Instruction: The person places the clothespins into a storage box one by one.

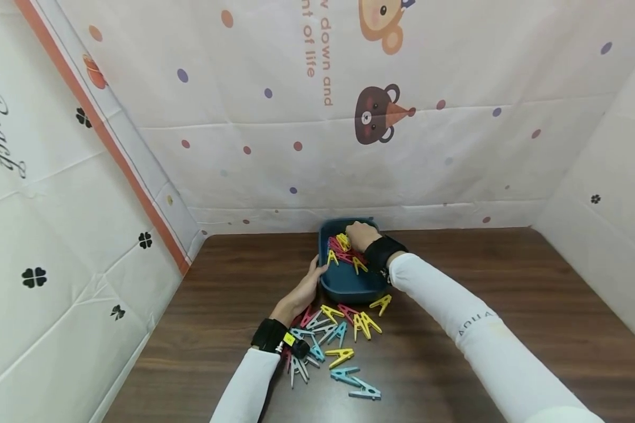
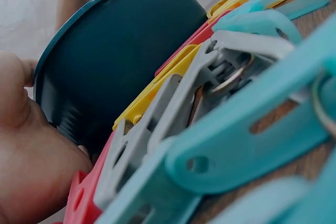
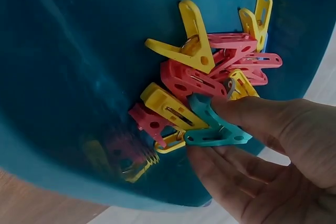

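My left hand grips the left side of a dark blue plastic bin; in the left wrist view the hand lies against the outer wall of the bin. Inside the bin's far right part is my right hand. The right wrist view shows this hand pinching a teal clip between thumb and fingers, above red and yellow clips in the bin. Between the bin and the near table edge lies a loose pile of clips, among them a yellow clip and a light blue clip.
The brown wooden table meets a white printed cloth backdrop behind the bin. More cloth hangs at the left and right sides. A yellow clip lies by the bin's near right corner.
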The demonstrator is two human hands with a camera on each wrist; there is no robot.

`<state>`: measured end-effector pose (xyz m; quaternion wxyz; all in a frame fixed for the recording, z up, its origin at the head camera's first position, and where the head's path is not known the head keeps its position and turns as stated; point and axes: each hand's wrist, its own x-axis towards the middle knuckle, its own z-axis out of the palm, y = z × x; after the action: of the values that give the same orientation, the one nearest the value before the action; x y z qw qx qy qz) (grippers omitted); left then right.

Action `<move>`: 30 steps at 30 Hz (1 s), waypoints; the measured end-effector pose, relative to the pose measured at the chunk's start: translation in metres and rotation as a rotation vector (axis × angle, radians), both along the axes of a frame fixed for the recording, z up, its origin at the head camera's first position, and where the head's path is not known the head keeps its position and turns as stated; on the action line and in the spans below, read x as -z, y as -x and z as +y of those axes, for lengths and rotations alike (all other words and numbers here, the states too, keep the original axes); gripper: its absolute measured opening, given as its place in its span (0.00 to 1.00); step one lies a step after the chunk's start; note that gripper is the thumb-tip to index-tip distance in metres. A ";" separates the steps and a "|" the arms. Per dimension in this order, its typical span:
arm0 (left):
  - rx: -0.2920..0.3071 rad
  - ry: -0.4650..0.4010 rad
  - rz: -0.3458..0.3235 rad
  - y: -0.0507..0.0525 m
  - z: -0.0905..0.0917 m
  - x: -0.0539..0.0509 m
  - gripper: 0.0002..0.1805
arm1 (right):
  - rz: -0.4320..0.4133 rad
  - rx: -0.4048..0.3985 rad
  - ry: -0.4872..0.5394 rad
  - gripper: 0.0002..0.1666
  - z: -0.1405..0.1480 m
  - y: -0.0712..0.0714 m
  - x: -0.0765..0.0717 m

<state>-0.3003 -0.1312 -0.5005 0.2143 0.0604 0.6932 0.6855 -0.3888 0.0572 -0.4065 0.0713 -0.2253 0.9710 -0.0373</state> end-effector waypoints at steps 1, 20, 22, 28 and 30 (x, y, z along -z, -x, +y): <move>0.000 -0.002 0.002 0.000 0.000 0.000 0.41 | 0.008 -0.001 -0.002 0.14 0.000 -0.001 0.001; 0.004 -0.040 0.025 0.004 0.000 -0.002 0.41 | 0.169 -0.136 -0.055 0.06 0.006 -0.041 -0.051; 0.007 -0.042 0.021 0.004 0.000 -0.002 0.41 | 0.231 -0.212 -0.031 0.08 0.012 -0.060 -0.065; 0.004 -0.037 0.013 0.000 0.001 0.000 0.40 | 0.416 -0.376 0.005 0.09 0.038 -0.115 -0.079; 0.004 -0.039 0.009 -0.001 0.001 0.000 0.39 | 0.457 -0.412 0.014 0.07 0.049 -0.128 -0.074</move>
<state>-0.2994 -0.1302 -0.5009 0.2112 0.0689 0.6804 0.6983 -0.2607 0.1059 -0.3322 -0.1446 -0.4204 0.8955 0.0227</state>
